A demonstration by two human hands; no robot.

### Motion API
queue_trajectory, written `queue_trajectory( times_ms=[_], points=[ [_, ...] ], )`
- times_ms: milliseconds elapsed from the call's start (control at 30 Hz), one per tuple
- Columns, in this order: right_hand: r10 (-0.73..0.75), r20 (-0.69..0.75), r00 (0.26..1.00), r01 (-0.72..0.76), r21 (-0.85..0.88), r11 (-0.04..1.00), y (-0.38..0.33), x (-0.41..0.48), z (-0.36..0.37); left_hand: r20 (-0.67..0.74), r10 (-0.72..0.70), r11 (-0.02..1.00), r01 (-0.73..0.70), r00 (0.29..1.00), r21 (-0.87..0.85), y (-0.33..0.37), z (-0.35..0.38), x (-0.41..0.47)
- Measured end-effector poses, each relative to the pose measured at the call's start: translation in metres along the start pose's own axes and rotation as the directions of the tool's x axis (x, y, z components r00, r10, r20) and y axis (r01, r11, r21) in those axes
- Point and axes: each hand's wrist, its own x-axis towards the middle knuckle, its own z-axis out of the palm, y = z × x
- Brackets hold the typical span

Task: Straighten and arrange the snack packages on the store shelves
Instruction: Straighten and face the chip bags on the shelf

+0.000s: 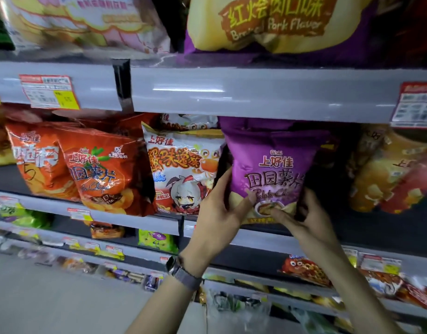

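Purple chip bag (272, 165) upright on the middle shelf (255, 239) beside a white crab-snack bag (181, 165), left hand (219, 213) gripping its lower left edge, right hand (304, 220) pinching its lower right corner, watch (181, 271) on left wrist

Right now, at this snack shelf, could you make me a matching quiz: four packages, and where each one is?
1 purple bag
2 white cartoon bag
3 front orange bag
4 green bag

A one shelf lower
B between orange and purple
C gripped by left hand and right hand
D just left of the white one

Pairs: 1-C, 2-B, 3-D, 4-A
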Motion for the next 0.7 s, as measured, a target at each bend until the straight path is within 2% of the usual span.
queue_trajectory(
  times_ms=[267, 433, 567, 700],
  points=[
    [-0.016, 0.008, 1.000, 0.017, -0.113, 0.993, 0.006, 0.003, 0.009, -0.053, -0.053, 0.980, 0.062, 0.997, 0.188, -0.008, -0.011, -0.013],
    [0.010, 0.031, 0.999, -0.002, -0.262, 0.965, 0.002, -0.009, 0.006, 0.047, -0.046, 0.941, 0.028, 0.998, 0.337, -0.009, -0.024, -0.018],
    [0.030, -0.012, 0.999, -0.032, -0.495, 0.868, -0.006, -0.033, 0.007, 0.139, 0.000, 0.906, -0.059, 0.990, 0.420, -0.008, -0.041, -0.028],
    [0.023, -0.128, 0.992, -0.099, -0.635, 0.766, -0.016, -0.072, 0.026, 0.227, 0.008, 0.810, -0.139, 0.974, 0.569, -0.013, -0.071, -0.042]
  ],
)
